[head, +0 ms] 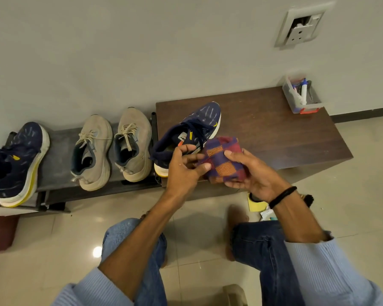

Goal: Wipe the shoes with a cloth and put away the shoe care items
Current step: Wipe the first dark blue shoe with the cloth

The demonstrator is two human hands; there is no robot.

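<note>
Head view: left hand (182,167) and right hand (251,174) pinch checked cloth (222,161); navy shoe (194,129) beyond them sits at surface (274,129) edge, so a hard wipe could topple it.

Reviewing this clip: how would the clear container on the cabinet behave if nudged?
The clear container looks like thin plastic, so it is probably light and would slide. Its tall items may tip it, and it stands near the cabinet edge.
</note>
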